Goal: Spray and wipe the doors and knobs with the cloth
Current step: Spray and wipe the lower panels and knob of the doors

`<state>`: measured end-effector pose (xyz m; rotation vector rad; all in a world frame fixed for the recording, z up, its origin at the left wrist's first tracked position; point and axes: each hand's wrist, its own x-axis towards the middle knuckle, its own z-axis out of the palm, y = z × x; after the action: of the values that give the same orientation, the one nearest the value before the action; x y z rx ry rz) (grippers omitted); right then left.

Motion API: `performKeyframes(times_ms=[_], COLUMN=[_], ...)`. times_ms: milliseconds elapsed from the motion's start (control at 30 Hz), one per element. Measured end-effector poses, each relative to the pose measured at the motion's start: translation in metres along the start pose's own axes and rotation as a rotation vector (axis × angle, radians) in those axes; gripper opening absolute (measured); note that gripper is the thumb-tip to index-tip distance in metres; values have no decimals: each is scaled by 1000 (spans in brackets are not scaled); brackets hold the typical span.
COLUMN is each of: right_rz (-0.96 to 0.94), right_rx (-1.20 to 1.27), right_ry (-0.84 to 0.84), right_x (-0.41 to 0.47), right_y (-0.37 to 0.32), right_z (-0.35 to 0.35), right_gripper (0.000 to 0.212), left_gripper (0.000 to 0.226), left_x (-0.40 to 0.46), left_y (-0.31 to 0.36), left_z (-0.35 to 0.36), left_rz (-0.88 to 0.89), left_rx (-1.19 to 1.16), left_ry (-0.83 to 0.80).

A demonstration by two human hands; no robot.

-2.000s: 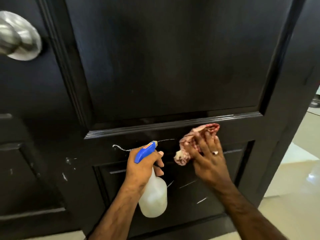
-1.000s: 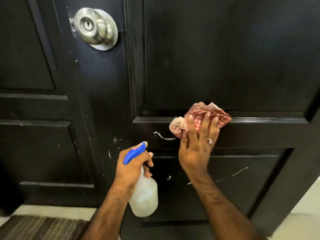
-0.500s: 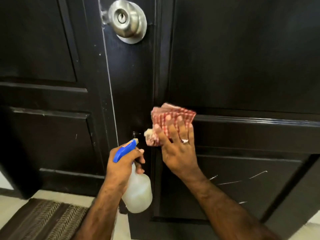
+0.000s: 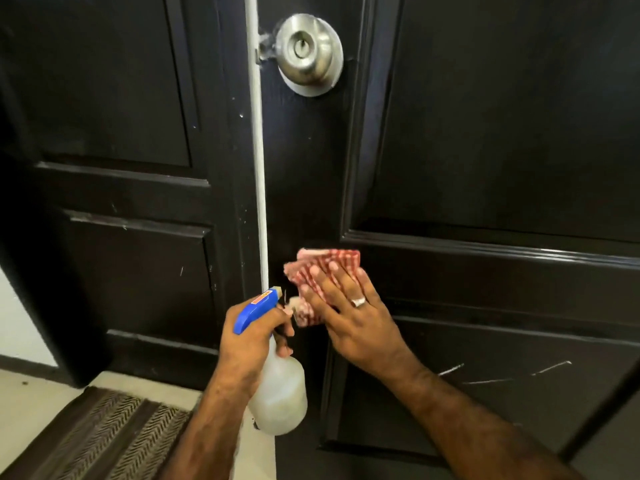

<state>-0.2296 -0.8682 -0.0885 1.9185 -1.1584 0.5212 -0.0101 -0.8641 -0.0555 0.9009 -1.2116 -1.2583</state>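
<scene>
Midway through the wiping step, the right hand (image 4: 349,317) presses a red-checked cloth (image 4: 323,271) flat against the dark door (image 4: 485,133), on the cross rail just below the upper panel and close to the door's latch edge. Its fingers lie straight and spread over the bunched fabric — pressing, not gripping — with a ring on one finger and the forearm reaching up from the lower right. The left hand (image 4: 254,332) is wrapped round the neck of a spray bottle (image 4: 277,393), a finger at the trigger beneath the blue head, nozzle aimed toward the door just beside the cloth; the translucent body hangs below the fist. Above, the silver knob (image 4: 310,51) looks as yet untouched by the cloth, and pale streaks on the lower panel (image 4: 502,375) — scratches or residue, hard to tell — lie off to the right. By the look of it, the next move calls for carrying the flat-handed wipe up the edge stile to the knob, where the cloth would need to be cupped round the metal. A second dark door (image 4: 121,133) stands at left, above a ribbed mat (image 4: 104,438) on the floor.
</scene>
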Motion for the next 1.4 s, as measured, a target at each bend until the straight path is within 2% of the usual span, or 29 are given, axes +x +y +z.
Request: performKeyframes(times_ms=[100,233,300,367,500,567,667,767,833,967,1067,1167,1233,1333,1400], right_rz=[-50,221,292,204,-131,-182,7,256,197,-107,-63,139,187,31,-41], right_rx=[-58,-9,56,91,36,-13,-48,8,54,37,3,38,110,146,120], right_ry=[-8,209,239,178,-16,-20,152,262,201,-43,-10,141,162,43,-12], right_x=[-13,55,88,86,21,9,52,111,109,24,5,45,68,43,21], right_y=[19,7,-15,-27,-15,6,24,-1,-23,-29,-16,-24,-40,-47,-29], right_z=[-14,-30,-26,-12,7,-3,-30,-37,-20,14,8,1,7,22,16], right_gripper=[80,78,75,74,69,66,65,70,72,67,69,65,63,68,73], left_gripper=[20,21,20,19,27,23,21,24,24,24,27,28,26,13,15], left_x=[0,9,12,10,3,0,-3,-3,-5,-6,0,11,22,39,49], left_y=[2,3,3,3,4,5,5,1,0,-3,-9,-10,-9,-2,4], left_z=[-12,-20,-20,-19,-22,-24,-30,-36,-37,-42,-46,-42,-41,-42,-45], left_rz=[-4,8,16,24,-1,0,-5,7,19,43,39,33,38,46,27], left_rx=[-18,-31,-37,-39,-59,-43,-26,-10,-9,0,-4,-20,-31,-63,-81], left_ry=[16,29,50,60,70,55,64,79,88,69,53,22,10,-10,-19])
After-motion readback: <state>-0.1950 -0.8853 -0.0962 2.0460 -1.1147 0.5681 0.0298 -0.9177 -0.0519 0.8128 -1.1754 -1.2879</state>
